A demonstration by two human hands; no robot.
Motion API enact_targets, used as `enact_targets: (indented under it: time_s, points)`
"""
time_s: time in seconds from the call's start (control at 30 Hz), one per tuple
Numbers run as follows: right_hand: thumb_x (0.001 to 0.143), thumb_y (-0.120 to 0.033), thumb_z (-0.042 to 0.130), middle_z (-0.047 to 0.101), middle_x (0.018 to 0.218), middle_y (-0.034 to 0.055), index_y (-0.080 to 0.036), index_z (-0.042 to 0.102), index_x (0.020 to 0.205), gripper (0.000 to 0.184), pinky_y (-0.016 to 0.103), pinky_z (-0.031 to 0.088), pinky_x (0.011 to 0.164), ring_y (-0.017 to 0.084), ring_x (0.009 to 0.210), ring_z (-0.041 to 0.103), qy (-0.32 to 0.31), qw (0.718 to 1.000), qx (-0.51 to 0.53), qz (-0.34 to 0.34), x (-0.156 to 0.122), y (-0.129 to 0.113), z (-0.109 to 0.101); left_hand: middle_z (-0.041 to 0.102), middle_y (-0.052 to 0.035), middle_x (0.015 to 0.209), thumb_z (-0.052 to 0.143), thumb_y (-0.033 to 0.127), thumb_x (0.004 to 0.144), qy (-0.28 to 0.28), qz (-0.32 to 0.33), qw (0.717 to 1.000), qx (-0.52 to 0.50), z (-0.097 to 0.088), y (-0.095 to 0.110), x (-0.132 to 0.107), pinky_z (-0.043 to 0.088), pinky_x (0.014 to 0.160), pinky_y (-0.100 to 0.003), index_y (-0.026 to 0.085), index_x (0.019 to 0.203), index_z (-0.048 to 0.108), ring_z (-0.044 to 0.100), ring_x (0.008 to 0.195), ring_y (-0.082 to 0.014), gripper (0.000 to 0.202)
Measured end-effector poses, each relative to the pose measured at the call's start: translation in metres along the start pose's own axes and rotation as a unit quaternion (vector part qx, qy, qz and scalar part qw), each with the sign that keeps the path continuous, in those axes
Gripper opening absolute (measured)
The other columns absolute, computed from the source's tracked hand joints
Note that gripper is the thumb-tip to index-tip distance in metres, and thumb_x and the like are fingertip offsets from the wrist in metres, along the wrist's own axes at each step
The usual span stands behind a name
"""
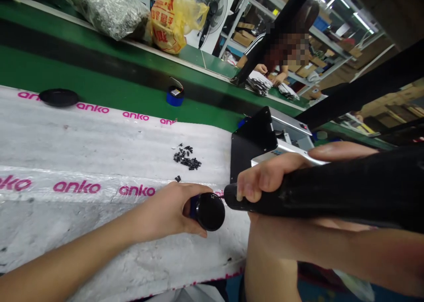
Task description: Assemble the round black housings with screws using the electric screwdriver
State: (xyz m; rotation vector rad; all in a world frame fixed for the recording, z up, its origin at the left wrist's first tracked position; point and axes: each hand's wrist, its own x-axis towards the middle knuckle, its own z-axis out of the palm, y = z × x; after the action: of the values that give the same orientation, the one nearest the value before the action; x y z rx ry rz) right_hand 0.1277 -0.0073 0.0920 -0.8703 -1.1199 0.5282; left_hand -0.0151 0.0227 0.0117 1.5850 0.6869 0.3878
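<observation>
Round blue-and-black part (pixel 210 211) sits above the white sheet (pixel 109 145), in the left hand (pixel 172 211), whose grip curls round its side, thumb and fingers parted by its width. Closed firmly about a black cylindrical tool (pixel 347 191), the right hand (pixel 271 178) points its thin tip at the part's rim; whether they touch, I cannot tell. Beyond lie small black pieces (pixel 188 159), loosely heaped, with a black-and-silver machine (pixel 253 143) to their right. Farther off, a black dish (pixel 58 97) rests on the sheet's edge and a blue piece with wires (pixel 175 97) stands on the green bench (pixel 132 94). Behind are a yellow bag (pixel 168 21), then a fan (pixel 212 3).
</observation>
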Motion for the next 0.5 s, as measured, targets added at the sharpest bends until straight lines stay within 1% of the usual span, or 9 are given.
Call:
enact_targets:
  time_s: [0.1, 0.2, 0.3, 0.37, 0.43, 0.47, 0.5]
  points:
    - [0.076, -0.067, 0.070, 0.060, 0.056, -0.0049, -0.029, 0.058, 0.089, 0.042, 0.030, 0.044, 0.036, 0.017, 0.037, 0.053, -0.053, 0.998, -0.005, 0.026, 0.003, 0.000, 0.000, 0.060, 0.0074, 0.067, 0.084, 0.028, 0.066, -0.003, 0.006, 1.000, -0.022, 0.001, 0.002, -0.001, 0.038, 0.058, -0.021, 0.026, 0.111, 0.071, 0.053, 0.059, -0.0123, 0.046]
    - [0.071, -0.068, 0.073, 0.061, 0.056, -0.0024, -0.027, 0.058, 0.087, 0.047, 0.031, 0.044, 0.036, 0.019, 0.037, 0.055, -0.066, 0.997, -0.021, 0.040, 0.006, -0.003, -0.001, 0.058, 0.0072, 0.068, 0.082, 0.025, 0.066, 0.000, 0.003, 0.999, -0.052, 0.002, 0.002, -0.001, 0.038, 0.058, -0.021, 0.024, 0.102, 0.071, 0.052, 0.060, -0.0117, 0.038]
    - [0.073, -0.070, 0.070, 0.062, 0.056, -0.0018, -0.027, 0.059, 0.087, 0.047, 0.033, 0.047, 0.038, 0.020, 0.040, 0.057, -0.082, 0.995, -0.030, 0.041, 0.003, -0.002, 0.000, 0.055, 0.0071, 0.063, 0.084, 0.027, 0.064, -0.004, -0.008, 0.997, -0.080, 0.002, 0.002, 0.000, 0.040, 0.057, -0.021, 0.021, 0.095, 0.070, 0.050, 0.057, -0.0117, 0.035]
    - [0.078, -0.069, 0.066, 0.063, 0.059, -0.0029, -0.028, 0.060, 0.093, 0.044, 0.031, 0.047, 0.040, 0.018, 0.043, 0.057, -0.074, 0.997, -0.016, 0.023, -0.003, 0.003, 0.001, 0.055, 0.0067, 0.064, 0.084, 0.028, 0.063, -0.006, -0.011, 0.996, -0.093, 0.002, 0.001, 0.001, 0.040, 0.057, -0.021, 0.021, 0.093, 0.069, 0.050, 0.058, -0.0119, 0.034]
    - [0.083, -0.067, 0.061, 0.062, 0.062, -0.0047, -0.031, 0.058, 0.101, 0.040, 0.029, 0.046, 0.041, 0.016, 0.045, 0.056, -0.038, 0.999, -0.005, -0.003, -0.010, 0.009, 0.002, 0.057, 0.0058, 0.067, 0.084, 0.026, 0.063, -0.008, -0.013, 0.995, -0.104, 0.002, 0.000, 0.002, 0.041, 0.058, -0.022, 0.021, 0.094, 0.068, 0.052, 0.062, -0.0129, 0.035]
    - [0.085, -0.067, 0.059, 0.061, 0.063, -0.0057, -0.033, 0.057, 0.103, 0.038, 0.029, 0.046, 0.041, 0.015, 0.044, 0.055, -0.021, 1.000, -0.002, -0.015, -0.013, 0.012, 0.002, 0.059, 0.0053, 0.070, 0.084, 0.025, 0.063, -0.012, -0.014, 0.993, -0.113, 0.002, 0.000, 0.002, 0.042, 0.059, -0.022, 0.021, 0.095, 0.068, 0.054, 0.064, -0.0136, 0.036]
    - [0.084, -0.069, 0.059, 0.060, 0.062, -0.0067, -0.035, 0.056, 0.102, 0.039, 0.029, 0.046, 0.041, 0.015, 0.043, 0.053, -0.018, 1.000, -0.005, -0.010, -0.014, 0.014, 0.001, 0.061, 0.0047, 0.074, 0.084, 0.024, 0.063, -0.017, -0.014, 0.992, -0.124, 0.003, 0.000, 0.003, 0.043, 0.061, -0.023, 0.020, 0.096, 0.068, 0.056, 0.067, -0.0146, 0.037]
